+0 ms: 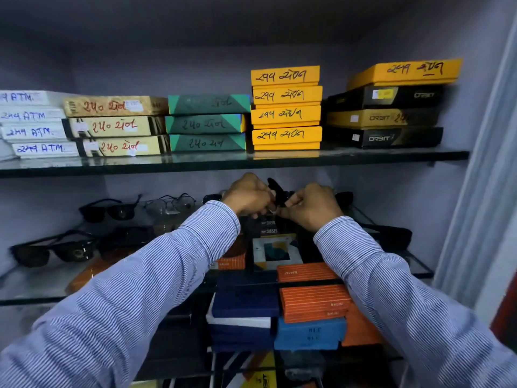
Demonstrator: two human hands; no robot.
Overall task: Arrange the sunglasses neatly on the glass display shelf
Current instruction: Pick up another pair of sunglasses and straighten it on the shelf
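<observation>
Item in hand: one pair of black plastic-framed sunglasses (pixel 277 191), held up between both hands over the back middle of the glass display shelf (pixel 33 287), not yet resting on it. Only a dark curved part showed above the knuckles; the lenses were hidden from me.

Left hand (pixel 247 196): fingers curled tight on the pair's left end. Right hand (pixel 312 207): fingers likewise pinched on its right end. Both wrists came out of blue-and-white pinstriped cotton sleeves (pixel 173 264).

Step, as I judged it: placing or squaring this pair in the back row. Next move would call for lowering it level onto the pane, front facing out, in line with its neighbours, then letting go gently; glass is hard and slick, so a light frame could slide.

Already on the same shelf: a dark-lensed black pair (pixel 109 210) at back left; a thin wire-rimmed clear-lensed pair (pixel 170 204) beside it; a glossy black thick-framed pair (pixel 53 252) at front left; another dark pair (pixel 389 233) at right, blurred.

Seen through the pane, below: ribbed orange cardboard boxes (pixel 314 302), matte navy boxes (pixel 246 301), a blue box (pixel 310 333).

Upper glass shelf (pixel 223 161): stacked flat cartons, namely white (pixel 33 133), tan (pixel 117 126), green (pixel 207 124), yellow (pixel 286 106) and black-and-gold (pixel 386 117), hand-lettered on their edges.
</observation>
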